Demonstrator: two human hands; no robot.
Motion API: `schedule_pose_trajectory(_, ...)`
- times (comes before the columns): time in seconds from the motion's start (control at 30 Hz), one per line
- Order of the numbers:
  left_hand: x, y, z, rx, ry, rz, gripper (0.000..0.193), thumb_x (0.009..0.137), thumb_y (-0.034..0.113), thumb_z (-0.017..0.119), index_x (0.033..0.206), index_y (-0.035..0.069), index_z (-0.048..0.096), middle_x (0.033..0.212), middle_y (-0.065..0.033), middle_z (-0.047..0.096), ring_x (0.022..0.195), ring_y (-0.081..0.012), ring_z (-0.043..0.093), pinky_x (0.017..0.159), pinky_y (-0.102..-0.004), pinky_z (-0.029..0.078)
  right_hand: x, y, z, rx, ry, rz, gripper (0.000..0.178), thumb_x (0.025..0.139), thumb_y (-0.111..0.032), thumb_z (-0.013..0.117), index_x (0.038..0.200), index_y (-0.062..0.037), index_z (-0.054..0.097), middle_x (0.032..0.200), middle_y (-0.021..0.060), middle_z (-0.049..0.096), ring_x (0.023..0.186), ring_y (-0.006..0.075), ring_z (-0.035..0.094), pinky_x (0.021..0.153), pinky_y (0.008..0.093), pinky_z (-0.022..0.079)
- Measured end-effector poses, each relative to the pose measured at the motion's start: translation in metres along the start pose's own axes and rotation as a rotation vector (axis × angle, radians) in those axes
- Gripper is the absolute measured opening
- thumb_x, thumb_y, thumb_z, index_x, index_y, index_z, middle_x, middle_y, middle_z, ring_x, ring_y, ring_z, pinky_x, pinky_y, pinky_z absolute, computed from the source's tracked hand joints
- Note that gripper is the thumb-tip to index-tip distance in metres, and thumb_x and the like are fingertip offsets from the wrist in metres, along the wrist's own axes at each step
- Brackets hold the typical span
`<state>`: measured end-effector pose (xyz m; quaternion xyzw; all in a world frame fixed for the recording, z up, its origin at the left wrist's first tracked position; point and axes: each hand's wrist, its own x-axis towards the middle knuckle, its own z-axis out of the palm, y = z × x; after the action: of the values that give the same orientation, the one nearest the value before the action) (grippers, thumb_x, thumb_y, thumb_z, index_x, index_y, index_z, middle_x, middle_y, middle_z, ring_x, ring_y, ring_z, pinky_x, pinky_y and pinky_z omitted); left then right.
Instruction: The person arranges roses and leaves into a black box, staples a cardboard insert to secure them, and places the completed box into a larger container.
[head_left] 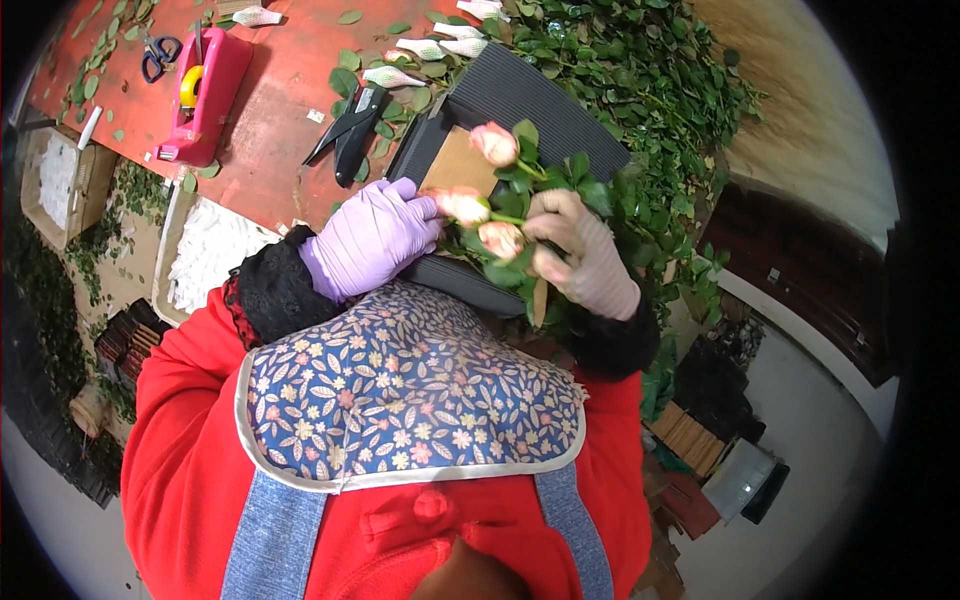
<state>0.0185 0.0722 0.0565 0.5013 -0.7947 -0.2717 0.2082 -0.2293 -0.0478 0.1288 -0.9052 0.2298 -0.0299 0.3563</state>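
Three pink-and-cream roses with green leaves lie over a black ribbed holder (545, 100) with a piece of brown cardboard (462, 160) in it. My left hand (370, 240), in a purple glove, has its fingers bent and closed at the petals of the middle rose (462, 205). In a pale glove, my right hand (582, 250) curls its fingers around a rose stem (510, 218) just behind the blooms. The upper rose (495, 144) points up and left. The lower rose (501, 240) sits between my hands. My left fingertips are partly hidden.
On the red table (270, 150) are a pink tape dispenser (212, 90), scissors (160, 58), a black two-armed hand tool (352, 135) and several white mesh sleeves (392, 77). Cut leafy stems (660, 110) pile up at the right. A bin of white pieces (215, 245) stands left.
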Motion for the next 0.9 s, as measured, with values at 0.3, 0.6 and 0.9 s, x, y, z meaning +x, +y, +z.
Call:
schedule_pose_trajectory(0.3, -0.001, 0.000, -0.002, -0.005, 0.118, 0.067, 0.036, 0.080, 0.013, 0.064, 0.115, 0.005, 0.060, 0.113, -0.0110, 0.063, 0.090, -0.0289, 0.059, 0.077, -0.0394, 0.050, 0.002, 0.020, 0.020, -0.341, 0.420, 0.059, 0.029, 0.097, -0.032, 0.049, 0.104, -0.0069, 0.059, 0.106, 0.0138, 0.060, 0.095, 0.0316, 0.060, 0.084, 0.0383, 0.050)
schedule_pose_trajectory(0.6, 0.007, 0.004, 0.003, 0.083, 0.060, 0.047, 0.044, 0.085, 0.014, 0.062, 0.127, 0.004, 0.055, 0.114, -0.0110, 0.062, 0.092, -0.0289, 0.057, 0.082, -0.0392, 0.047, 0.005, 0.013, 0.064, -0.399, 0.201, 0.173, 0.028, 0.080, -0.006, 0.058, 0.108, -0.0067, 0.056, 0.107, 0.0113, 0.056, 0.085, 0.0281, 0.059, 0.066, 0.0356, 0.051)
schedule_pose_trajectory(0.9, 0.008, 0.008, 0.002, 0.177, 0.058, 0.118, 0.039, 0.076, 0.007, 0.058, 0.115, 0.005, 0.062, 0.117, -0.0113, 0.061, 0.091, -0.0288, 0.058, 0.079, -0.0383, 0.050, -0.019, -0.009, 0.021, -0.245, 0.313, 0.342, 0.021, 0.085, -0.018, 0.062, 0.105, -0.0094, 0.062, 0.085, 0.0113, 0.063, 0.076, 0.0265, 0.063, 0.068, 0.0400, 0.052)
